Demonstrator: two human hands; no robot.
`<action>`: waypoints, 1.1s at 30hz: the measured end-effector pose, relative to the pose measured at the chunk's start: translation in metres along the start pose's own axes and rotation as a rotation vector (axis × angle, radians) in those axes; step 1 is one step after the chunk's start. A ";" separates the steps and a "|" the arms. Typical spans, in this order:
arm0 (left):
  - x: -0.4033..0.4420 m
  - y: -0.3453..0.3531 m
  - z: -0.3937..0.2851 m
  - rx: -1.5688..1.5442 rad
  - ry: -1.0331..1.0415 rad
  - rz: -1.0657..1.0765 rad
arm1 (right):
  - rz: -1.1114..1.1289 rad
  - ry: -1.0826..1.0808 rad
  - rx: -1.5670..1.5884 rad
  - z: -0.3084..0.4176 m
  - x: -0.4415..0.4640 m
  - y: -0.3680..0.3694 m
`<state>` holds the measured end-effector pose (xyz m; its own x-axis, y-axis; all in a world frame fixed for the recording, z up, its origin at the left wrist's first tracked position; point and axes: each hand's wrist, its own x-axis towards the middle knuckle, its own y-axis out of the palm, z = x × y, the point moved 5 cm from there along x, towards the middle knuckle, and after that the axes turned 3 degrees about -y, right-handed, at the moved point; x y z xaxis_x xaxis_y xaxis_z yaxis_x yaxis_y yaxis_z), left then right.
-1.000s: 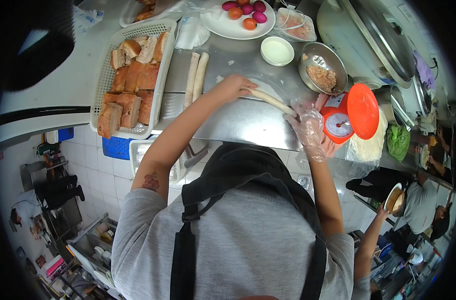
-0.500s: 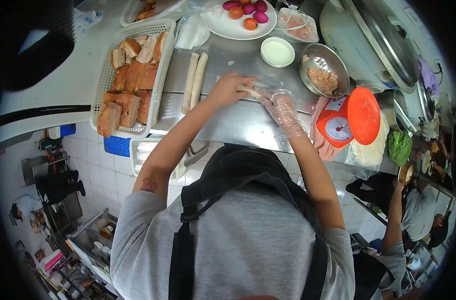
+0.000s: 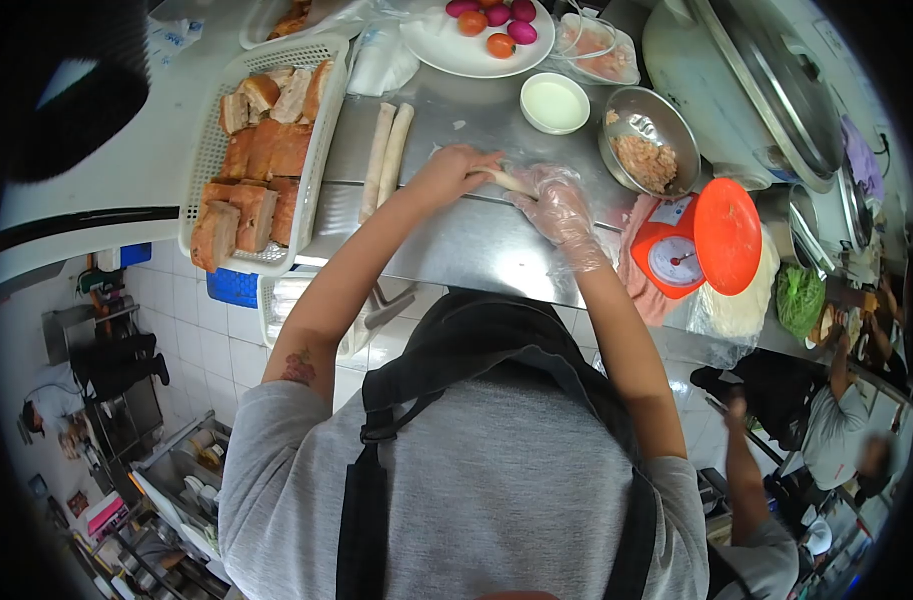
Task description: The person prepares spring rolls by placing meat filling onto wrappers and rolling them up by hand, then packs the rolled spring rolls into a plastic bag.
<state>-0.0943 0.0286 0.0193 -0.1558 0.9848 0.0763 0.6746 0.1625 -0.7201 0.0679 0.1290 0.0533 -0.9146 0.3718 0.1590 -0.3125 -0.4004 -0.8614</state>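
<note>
A thin, pale wrapped roll (image 3: 508, 181) lies slantwise between my hands, low over the steel worktop. My bare left hand (image 3: 451, 174) grips one end of it with the fingers pinched together. My right hand (image 3: 559, 207), in a clear plastic glove, is closed round the other end, which the glove hides in part. Left of my hands, two longer finished rolls (image 3: 395, 155) lie side by side on the metal. A steel bowl (image 3: 681, 115) with pinkish minced filling (image 3: 645, 160) stands beyond my right hand. Nearby is a small white bowl (image 3: 555, 104) of pale liquid.
A white basket (image 3: 317, 150) of roasted pork slabs (image 3: 267, 150) stands at the left. Purple and orange round items sit on a white plate (image 3: 457, 62) at the back. A red scale (image 3: 675, 258), a cloth and a large pot (image 3: 712, 100) flank the right. Other people work behind.
My left hand has shifted slightly left, and more of the roll shows between my hands. My right hand has turned a little. A co-worker's arm at the right has lowered.
</note>
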 end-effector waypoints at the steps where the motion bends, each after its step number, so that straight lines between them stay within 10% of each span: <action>1: 0.003 0.001 0.003 -0.007 -0.015 0.024 | -0.030 -0.039 -0.016 -0.001 -0.004 0.004; 17: -0.001 -0.001 -0.006 -0.061 -0.032 -0.130 | 0.043 0.196 0.130 -0.040 0.000 0.021; 26: 0.017 0.003 0.004 -0.006 -0.025 -0.033 | -0.208 -0.180 0.024 0.000 0.007 0.008; 33: -0.001 0.004 -0.019 0.123 0.036 -0.245 | -0.058 -0.034 0.079 -0.028 0.016 0.023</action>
<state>-0.0774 0.0298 0.0295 -0.2764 0.9189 0.2816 0.5267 0.3899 -0.7553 0.0537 0.1489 0.0229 -0.9020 0.3685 0.2248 -0.3834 -0.4446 -0.8096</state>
